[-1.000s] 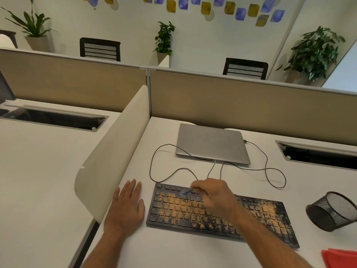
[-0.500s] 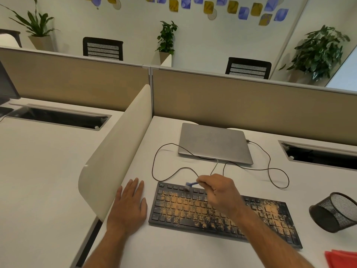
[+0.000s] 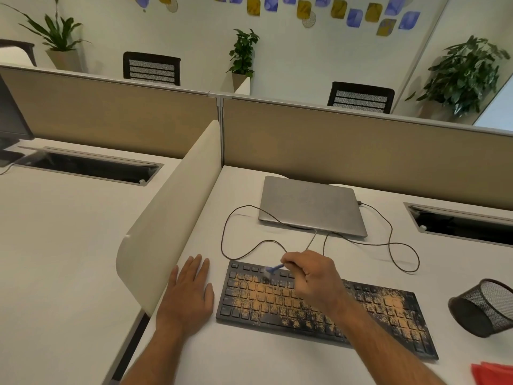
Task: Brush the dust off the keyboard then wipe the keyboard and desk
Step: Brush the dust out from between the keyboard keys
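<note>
Two hands working over a white tabletop (image 3: 277,365), largest thing in view. Lying closed at the back, a grey laptop (image 3: 311,207). Sitting near the front edge, a black keyboard (image 3: 361,315) speckled with orange dust. Resting flat just left of it, left hand (image 3: 186,295), grip released. Hovering over the upper keys, right hand (image 3: 313,279), grip pinching a small blue brush (image 3: 273,269).

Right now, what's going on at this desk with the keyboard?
A person is brushing orange dust off a black keyboard. Their right hand holds a small blue brush over the upper-left keys, while the left hand rests flat on the desk beside it. Most keys are still dusty, and the red cloth lies untouched.
</note>
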The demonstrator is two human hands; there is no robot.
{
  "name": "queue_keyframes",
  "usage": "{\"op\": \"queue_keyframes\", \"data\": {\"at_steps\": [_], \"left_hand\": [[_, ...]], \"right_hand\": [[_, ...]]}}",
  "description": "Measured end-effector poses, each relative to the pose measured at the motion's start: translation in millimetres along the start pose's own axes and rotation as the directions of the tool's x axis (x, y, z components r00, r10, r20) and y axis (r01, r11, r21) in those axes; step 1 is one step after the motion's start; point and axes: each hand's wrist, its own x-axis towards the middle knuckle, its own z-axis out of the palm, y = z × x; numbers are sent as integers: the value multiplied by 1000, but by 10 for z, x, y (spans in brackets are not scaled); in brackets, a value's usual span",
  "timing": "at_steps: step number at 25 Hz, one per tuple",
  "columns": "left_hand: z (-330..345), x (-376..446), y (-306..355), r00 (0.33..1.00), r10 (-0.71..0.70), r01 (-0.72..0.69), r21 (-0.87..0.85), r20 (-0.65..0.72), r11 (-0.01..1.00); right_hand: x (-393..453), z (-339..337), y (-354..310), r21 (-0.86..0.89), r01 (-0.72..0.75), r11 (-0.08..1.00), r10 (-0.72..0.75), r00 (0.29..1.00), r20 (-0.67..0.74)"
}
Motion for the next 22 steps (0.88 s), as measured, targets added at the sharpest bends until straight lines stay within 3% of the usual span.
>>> {"op": "queue_keyframes", "data": {"at_steps": [3, 7, 10, 13, 17, 20, 22], "left_hand": [[-2, 4, -2, 1000, -1, 1, 3, 6, 1000], [3, 3, -4, 1000, -3, 3, -1, 0, 1000], [5, -2, -3, 1000, -1, 1, 2, 3, 1000], [7, -1, -3, 1000, -2, 2, -6, -7, 1000], [14, 3, -8, 1000, 0, 0, -10, 2, 1000], [8, 4, -5, 1000, 5, -6, -11, -11, 1000], [6, 5, -7, 1000, 8, -8, -1, -2, 1000]], "right_hand": [[-6, 28, -37, -36, 31, 999, -28, 997, 69], [23, 69, -59, 6, 21, 1000, -21, 1000, -2], [14, 122, -95, -30, 58, 998, -56, 996, 76], [35, 135, -104, 12, 30, 999, -31, 999, 28], [31, 151, -126, 10, 59, 998, -60, 995, 79], [45, 164, -118, 25, 43, 999, -43, 999, 11], [43, 178, -136, -7, 63, 998, -63, 997, 54]]}}
